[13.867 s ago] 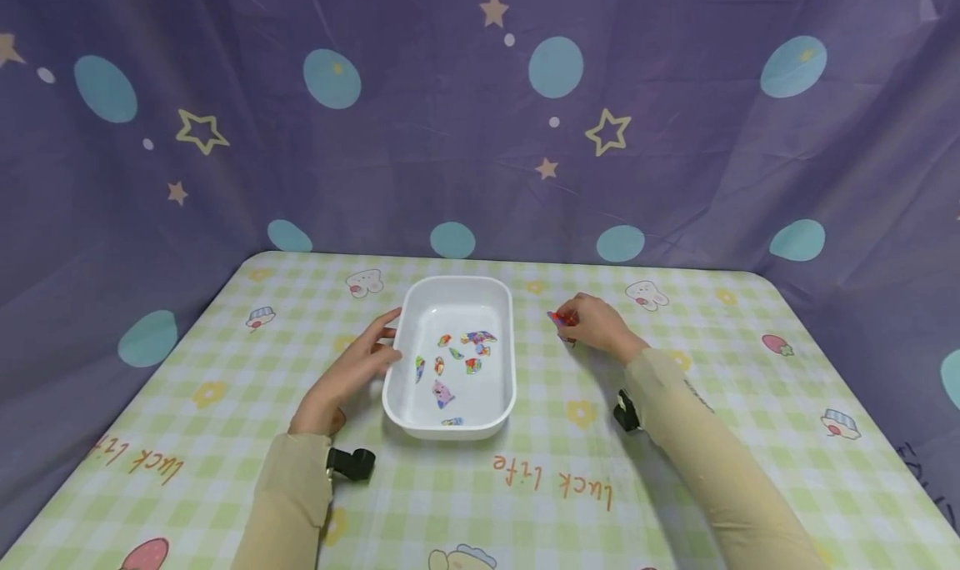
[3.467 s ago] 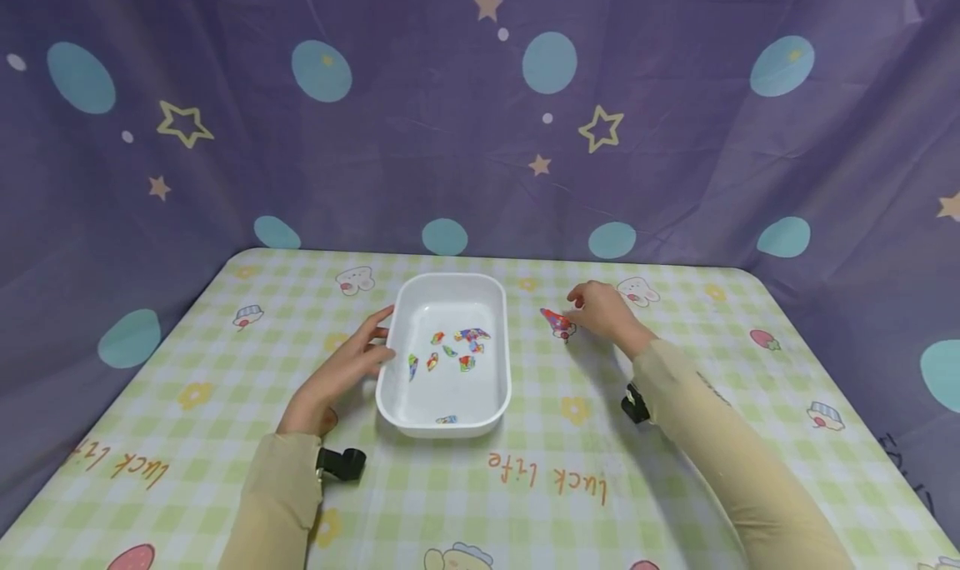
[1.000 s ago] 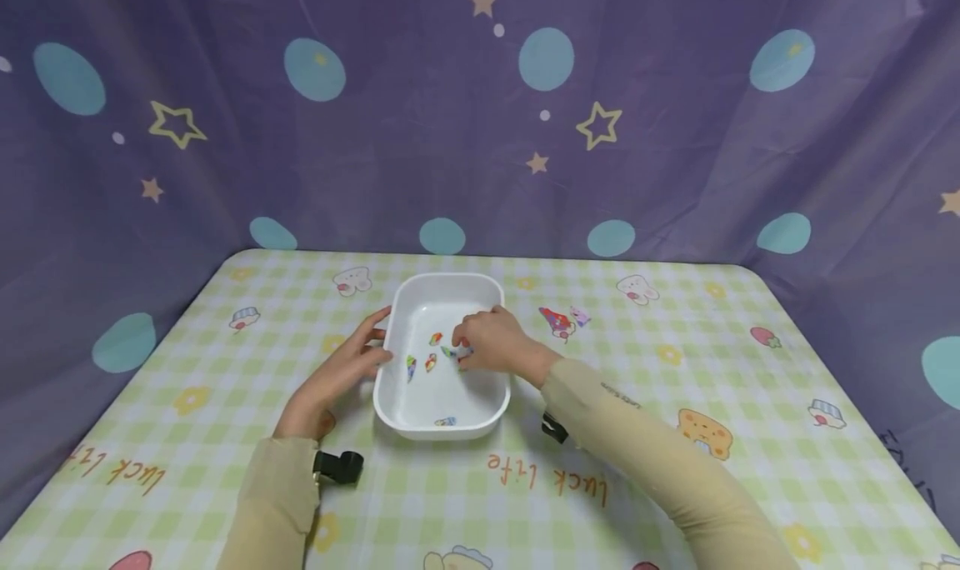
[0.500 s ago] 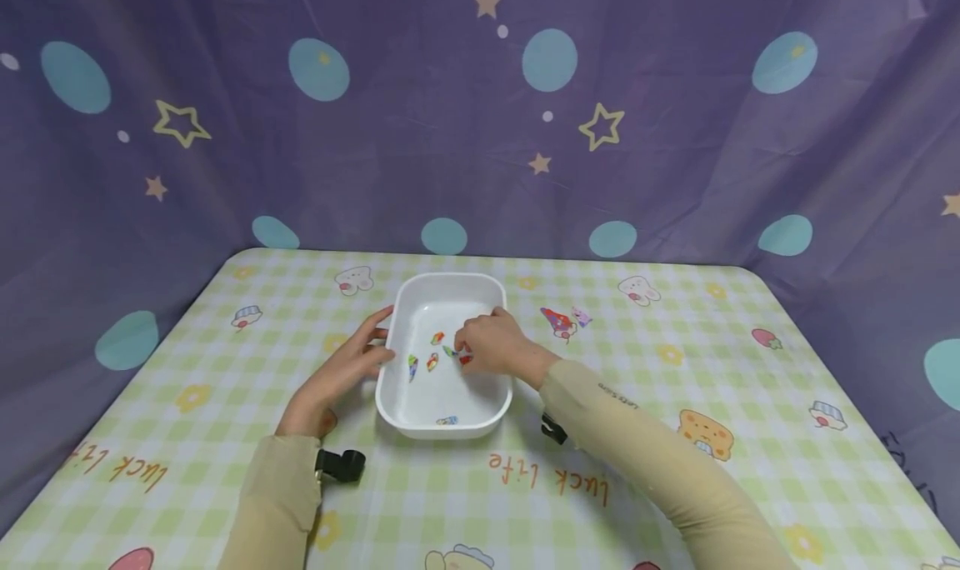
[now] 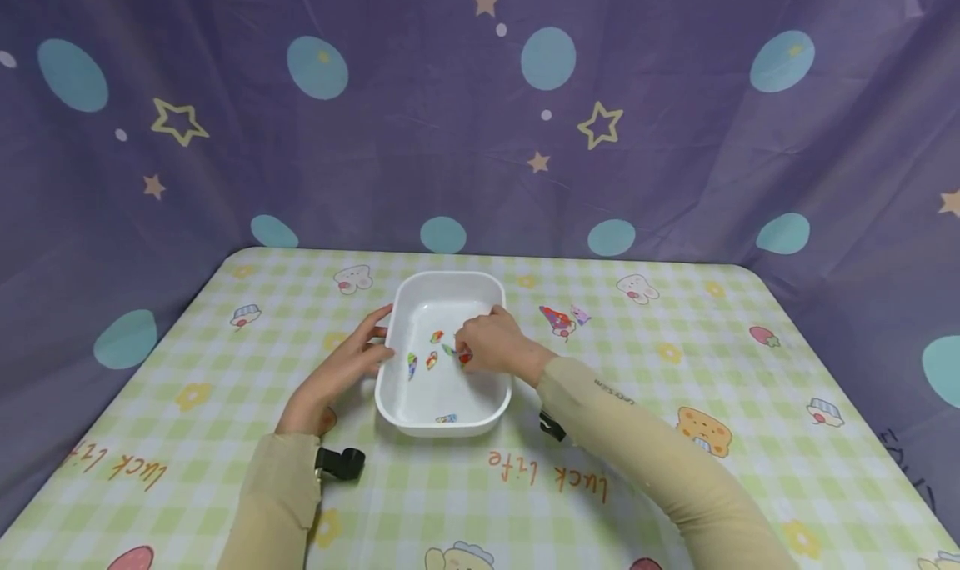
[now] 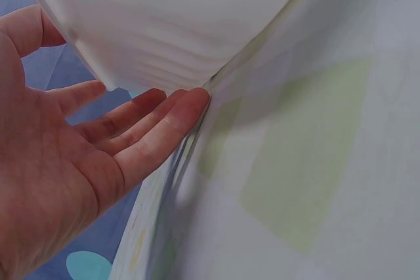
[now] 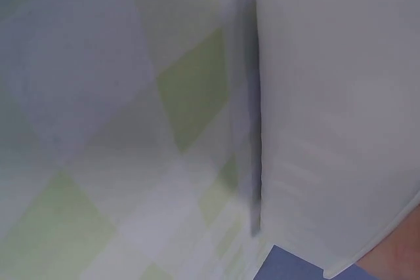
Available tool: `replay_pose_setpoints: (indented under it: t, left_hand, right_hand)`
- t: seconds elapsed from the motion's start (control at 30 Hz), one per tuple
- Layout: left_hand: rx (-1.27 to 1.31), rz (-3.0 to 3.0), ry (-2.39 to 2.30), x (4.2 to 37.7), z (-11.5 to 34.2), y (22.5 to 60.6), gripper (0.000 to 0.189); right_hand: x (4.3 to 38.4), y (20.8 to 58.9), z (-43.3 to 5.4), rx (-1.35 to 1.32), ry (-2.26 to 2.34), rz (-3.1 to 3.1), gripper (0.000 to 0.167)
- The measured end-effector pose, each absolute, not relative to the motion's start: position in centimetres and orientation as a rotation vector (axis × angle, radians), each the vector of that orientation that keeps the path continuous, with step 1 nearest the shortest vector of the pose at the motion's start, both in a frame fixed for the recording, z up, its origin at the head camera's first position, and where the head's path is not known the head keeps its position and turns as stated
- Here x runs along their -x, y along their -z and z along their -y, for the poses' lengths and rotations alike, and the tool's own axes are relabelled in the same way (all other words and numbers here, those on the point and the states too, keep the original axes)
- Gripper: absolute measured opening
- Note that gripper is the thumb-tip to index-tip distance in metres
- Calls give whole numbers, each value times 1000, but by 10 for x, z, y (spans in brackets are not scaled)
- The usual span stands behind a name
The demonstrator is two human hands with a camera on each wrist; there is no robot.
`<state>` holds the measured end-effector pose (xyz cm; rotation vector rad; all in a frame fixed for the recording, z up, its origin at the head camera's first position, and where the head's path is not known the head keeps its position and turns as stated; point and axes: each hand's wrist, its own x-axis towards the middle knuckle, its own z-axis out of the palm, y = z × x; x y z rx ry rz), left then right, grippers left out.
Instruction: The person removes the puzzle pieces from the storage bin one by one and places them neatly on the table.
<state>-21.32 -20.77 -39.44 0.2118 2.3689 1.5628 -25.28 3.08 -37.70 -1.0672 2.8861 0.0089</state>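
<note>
On the counter (image 5: 390, 503) stands the white tray (image 5: 450, 430); the left hand (image 5: 341, 378) lays relaxed fingers against its wall, grasping nothing, while the right hand (image 5: 495, 341) reaches inside with bent fingers. Right of the tray lie a red-blue piece (image 5: 552, 316) and, just beside it, a pink piece (image 5: 580, 314); a small red piece (image 5: 466, 357) sits in the tray at the right fingertips, and whether that grip has pinched it I cannot tell; the step seems to be picking it out, and the next move calls for a firm pinch and lift.
</note>
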Motion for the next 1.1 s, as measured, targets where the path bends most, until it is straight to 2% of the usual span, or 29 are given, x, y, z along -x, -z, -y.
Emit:
replay_pose_setpoints:
  t: [0.57,1.1]
  left_hand:
    - [-207,-2392,-1544,215,208,395,68]
    - [-213,-2373,-1584,216,207,397,69]
  right_hand:
    - [252,374,-29,1028,-46,-2866,9]
    - [253,378,-33,1078,114,-2927,18]
